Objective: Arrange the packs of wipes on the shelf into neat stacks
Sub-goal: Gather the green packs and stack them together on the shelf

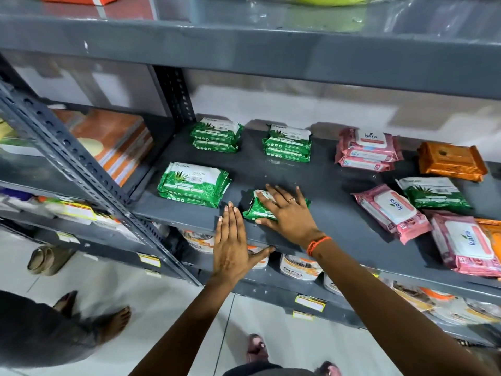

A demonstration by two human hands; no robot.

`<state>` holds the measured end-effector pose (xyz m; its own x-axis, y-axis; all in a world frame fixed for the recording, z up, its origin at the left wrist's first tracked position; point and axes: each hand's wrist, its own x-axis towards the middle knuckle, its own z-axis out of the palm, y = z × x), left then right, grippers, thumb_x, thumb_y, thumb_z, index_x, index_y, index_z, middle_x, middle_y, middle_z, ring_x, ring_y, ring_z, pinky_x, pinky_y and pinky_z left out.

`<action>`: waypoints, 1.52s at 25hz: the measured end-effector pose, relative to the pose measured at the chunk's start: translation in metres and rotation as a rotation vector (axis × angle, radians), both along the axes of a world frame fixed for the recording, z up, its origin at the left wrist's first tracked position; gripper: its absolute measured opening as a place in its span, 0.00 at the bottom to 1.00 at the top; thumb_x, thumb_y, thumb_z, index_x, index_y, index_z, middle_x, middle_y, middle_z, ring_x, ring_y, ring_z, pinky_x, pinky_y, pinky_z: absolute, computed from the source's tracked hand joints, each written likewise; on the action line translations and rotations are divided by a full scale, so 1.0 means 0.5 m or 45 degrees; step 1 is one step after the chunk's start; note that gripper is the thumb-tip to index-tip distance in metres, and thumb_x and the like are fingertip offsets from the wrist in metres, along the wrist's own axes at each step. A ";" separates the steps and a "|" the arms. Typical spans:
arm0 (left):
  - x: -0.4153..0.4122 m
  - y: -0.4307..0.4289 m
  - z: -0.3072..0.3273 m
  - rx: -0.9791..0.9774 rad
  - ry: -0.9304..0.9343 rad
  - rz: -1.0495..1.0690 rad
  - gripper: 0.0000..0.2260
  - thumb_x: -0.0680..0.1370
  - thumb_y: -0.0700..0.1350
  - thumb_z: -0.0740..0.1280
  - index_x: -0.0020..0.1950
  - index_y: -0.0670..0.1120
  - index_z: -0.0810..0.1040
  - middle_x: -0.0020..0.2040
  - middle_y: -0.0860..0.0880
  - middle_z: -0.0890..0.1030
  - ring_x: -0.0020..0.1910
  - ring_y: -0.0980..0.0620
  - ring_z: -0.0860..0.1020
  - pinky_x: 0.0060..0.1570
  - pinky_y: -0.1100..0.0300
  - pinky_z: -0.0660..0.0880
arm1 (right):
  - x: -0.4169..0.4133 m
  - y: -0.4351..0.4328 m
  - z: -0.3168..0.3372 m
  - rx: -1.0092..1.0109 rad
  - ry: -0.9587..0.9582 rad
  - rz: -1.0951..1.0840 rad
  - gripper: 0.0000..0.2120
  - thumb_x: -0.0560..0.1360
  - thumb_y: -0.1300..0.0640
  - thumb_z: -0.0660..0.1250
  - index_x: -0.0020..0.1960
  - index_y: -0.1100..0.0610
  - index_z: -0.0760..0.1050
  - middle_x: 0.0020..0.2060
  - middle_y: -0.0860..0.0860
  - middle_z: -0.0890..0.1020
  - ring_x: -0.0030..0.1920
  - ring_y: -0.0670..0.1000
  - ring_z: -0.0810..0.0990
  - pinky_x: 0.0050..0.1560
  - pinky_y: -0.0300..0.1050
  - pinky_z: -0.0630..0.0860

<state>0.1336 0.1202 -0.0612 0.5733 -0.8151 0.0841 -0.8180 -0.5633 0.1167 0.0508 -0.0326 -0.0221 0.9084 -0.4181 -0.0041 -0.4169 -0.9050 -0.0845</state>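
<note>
My right hand (pixel 284 213) lies flat, fingers spread, on a green pack of wipes (pixel 257 211) near the front edge of the grey shelf (pixel 320 183). My left hand (pixel 233 240) is flat with its fingers straight, just left of that pack, thumb on the shelf's front lip. Green stacks stand at front left (pixel 193 184), back left (pixel 216 134) and back middle (pixel 288 142). A pink stack (pixel 367 149) sits back right. Loose packs lie at right: a pink one (pixel 393 211), a green one (pixel 433 192), another pink one (pixel 466 244) and an orange one (pixel 451 160).
A slotted upright post (pixel 78 169) crosses at left, with orange boxes (pixel 113 142) behind it. The shelf above (pixel 244 50) overhangs. Tubs (pixel 299 267) fill the lower shelf. Another person's bare feet (pixel 108 321) and sandals (pixel 46 260) are on the floor at left.
</note>
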 end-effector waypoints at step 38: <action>-0.295 -0.254 0.032 -0.171 0.102 -0.334 0.31 0.77 0.63 0.47 0.70 0.44 0.67 0.74 0.45 0.64 0.73 0.47 0.62 0.71 0.52 0.59 | -0.447 -0.481 0.095 0.100 0.339 -0.316 0.37 0.72 0.70 0.68 0.76 0.61 0.56 0.75 0.60 0.64 0.73 0.60 0.65 0.72 0.50 0.66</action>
